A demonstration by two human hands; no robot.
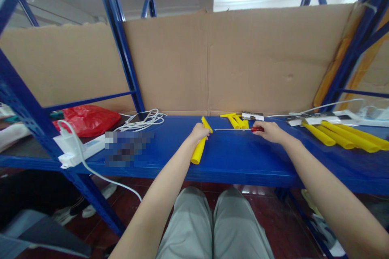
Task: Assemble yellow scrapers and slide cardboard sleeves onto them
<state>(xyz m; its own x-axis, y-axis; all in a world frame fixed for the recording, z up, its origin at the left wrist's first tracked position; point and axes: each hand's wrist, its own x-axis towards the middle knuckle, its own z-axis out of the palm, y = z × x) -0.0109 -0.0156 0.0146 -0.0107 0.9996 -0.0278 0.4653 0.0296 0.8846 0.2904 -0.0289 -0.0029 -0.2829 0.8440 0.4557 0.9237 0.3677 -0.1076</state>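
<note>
My left hand (200,132) is closed around the upper part of a yellow T-shaped handle (198,153), whose round shaft slants down toward the front edge of the blue shelf (170,145). Its narrow crosspiece shows above my fingers. In my right hand (270,131) is the red grip of a screwdriver (235,129). The long metal shank points left, with its tip a short way from the yellow crosspiece. Just behind the shank lie several more yellow T-shaped pieces (233,121), beside a small black-and-white card (253,116).
On the right lie several yellow tubes (349,139) with white card pieces. At left are a white power strip (88,148), a coiled white cable (146,120) and a red plastic bag (91,120). Cardboard (170,64) backs the shelf, between blue posts (120,40).
</note>
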